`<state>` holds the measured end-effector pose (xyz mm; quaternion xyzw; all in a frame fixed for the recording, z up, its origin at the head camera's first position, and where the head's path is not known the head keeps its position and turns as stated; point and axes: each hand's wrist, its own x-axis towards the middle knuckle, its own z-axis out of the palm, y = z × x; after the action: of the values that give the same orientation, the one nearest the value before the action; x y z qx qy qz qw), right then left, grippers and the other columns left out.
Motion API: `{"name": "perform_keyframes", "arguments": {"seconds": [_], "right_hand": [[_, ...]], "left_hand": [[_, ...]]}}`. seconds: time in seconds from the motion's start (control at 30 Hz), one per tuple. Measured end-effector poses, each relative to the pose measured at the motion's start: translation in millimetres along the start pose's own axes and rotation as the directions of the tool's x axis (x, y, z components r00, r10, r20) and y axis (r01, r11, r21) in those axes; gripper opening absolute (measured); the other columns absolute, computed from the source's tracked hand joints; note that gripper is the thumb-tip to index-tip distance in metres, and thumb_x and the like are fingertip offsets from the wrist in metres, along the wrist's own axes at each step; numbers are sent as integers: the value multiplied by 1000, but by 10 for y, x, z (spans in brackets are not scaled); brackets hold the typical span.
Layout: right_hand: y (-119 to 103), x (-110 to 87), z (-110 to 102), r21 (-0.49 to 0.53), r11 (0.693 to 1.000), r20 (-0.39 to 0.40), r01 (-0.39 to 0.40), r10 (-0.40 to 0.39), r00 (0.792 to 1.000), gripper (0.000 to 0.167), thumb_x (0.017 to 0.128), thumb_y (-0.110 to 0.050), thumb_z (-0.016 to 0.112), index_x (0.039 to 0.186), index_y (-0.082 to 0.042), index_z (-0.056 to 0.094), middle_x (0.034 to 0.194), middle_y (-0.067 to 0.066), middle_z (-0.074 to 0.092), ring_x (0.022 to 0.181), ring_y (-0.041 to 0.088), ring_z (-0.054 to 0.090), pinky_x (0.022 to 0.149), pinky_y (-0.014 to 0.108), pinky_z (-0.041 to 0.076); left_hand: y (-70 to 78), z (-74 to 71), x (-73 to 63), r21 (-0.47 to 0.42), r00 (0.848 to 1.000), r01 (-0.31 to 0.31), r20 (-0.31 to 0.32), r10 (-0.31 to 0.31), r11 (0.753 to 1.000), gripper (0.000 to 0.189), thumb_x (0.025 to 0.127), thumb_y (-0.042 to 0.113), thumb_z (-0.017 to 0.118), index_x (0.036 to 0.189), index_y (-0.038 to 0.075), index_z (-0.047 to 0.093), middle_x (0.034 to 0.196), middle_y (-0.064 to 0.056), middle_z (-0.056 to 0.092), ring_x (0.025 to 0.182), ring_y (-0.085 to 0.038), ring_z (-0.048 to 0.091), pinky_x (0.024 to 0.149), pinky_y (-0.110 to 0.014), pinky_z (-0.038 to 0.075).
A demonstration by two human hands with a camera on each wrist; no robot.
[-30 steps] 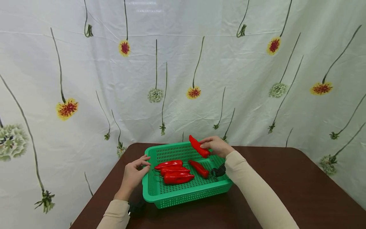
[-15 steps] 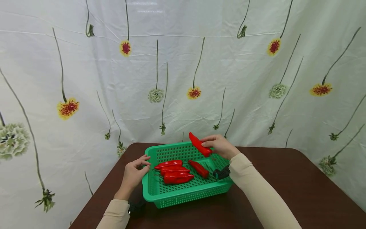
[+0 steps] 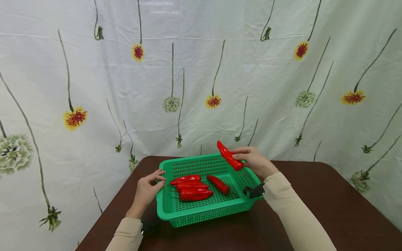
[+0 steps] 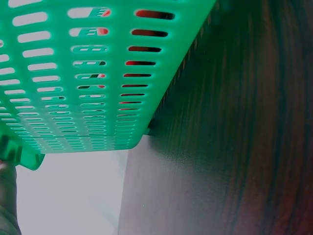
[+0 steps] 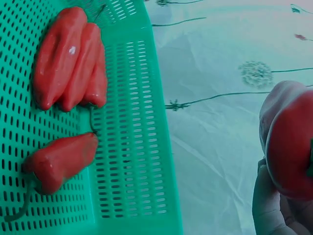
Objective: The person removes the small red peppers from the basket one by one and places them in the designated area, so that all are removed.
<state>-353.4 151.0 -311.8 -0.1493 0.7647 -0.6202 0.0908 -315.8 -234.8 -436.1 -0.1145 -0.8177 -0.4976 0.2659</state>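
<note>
My right hand (image 3: 255, 162) pinches a red pepper (image 3: 229, 156) between thumb and fingers above the back right of a green plastic basket (image 3: 210, 212). The pepper tilts, its narrow tip up and to the left. In the right wrist view that pepper (image 5: 291, 142) fills the right edge. My left hand (image 3: 145, 191) grips the basket's left rim, with part of the hand (image 4: 7, 196) showing in the left wrist view. Inside the basket, three peppers (image 3: 191, 186) lie side by side at the left. Another pepper (image 3: 218, 184) lies apart from them, near the middle.
The basket stands on a dark brown table (image 3: 314, 202). A pale flower-printed cloth (image 3: 201, 76) hangs behind it. Black straps with small devices sit at both wrists, the right one (image 3: 254, 191) overlapping the basket's right side in the head view.
My right hand has moved right and slightly up with the held pepper. My left hand stays on the rim, and the peppers in the basket have not moved.
</note>
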Motion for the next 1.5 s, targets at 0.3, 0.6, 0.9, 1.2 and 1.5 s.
{"name": "perform_keyframes", "arguments": {"seconds": [0.3, 0.6, 0.9, 1.2, 1.5], "right_hand": [[-52, -179, -113, 1, 1000, -33, 29, -29, 999, 44, 100, -12, 57, 139, 9, 53, 141, 26, 50, 102, 21, 62, 84, 25, 57], [6, -332, -317, 25, 998, -62, 53, -51, 997, 50, 102, -16, 55, 144, 10, 45, 143, 28, 47, 98, 14, 66, 83, 23, 58], [94, -463, -484, 47, 998, -121, 40, -34, 992, 53, 102, -20, 56, 145, 9, 44, 134, 14, 53, 100, 13, 64, 85, 24, 58], [213, -605, -722, 67, 997, -208, 35, -20, 978, 51, 100, -24, 61, 143, 1, 51, 128, 4, 53, 102, 13, 62, 84, 24, 58], [377, -638, -850, 29, 1000, -251, -10, 17, 968, 60, 101, -26, 59, 149, 5, 41, 137, 11, 46, 99, 10, 61, 83, 22, 57]], "left_hand": [[11, 0, 6, 1, 1000, -9, -9, 9, 1000, 12, 87, -4, 67, 95, -3, 77, 127, -14, 70, 134, -30, 56, 97, -32, 54], [22, -6, 21, 6, 1000, -1, -6, 1, 1000, 13, 87, -3, 67, 95, -2, 77, 127, -13, 70, 134, -29, 55, 94, -22, 51], [27, -7, 10, 8, 1000, -5, -8, 5, 1000, 13, 87, -3, 68, 95, -2, 77, 127, -13, 70, 134, -29, 56, 92, -24, 53], [33, 2, -5, 6, 1000, -8, -4, 8, 1000, 13, 87, -3, 68, 95, -2, 77, 127, -14, 70, 134, -29, 56, 93, -33, 55], [19, -4, -2, -4, 1000, 5, -2, -6, 1000, 13, 87, -3, 67, 95, -3, 77, 128, -14, 69, 135, -30, 55, 91, -16, 49]]}}
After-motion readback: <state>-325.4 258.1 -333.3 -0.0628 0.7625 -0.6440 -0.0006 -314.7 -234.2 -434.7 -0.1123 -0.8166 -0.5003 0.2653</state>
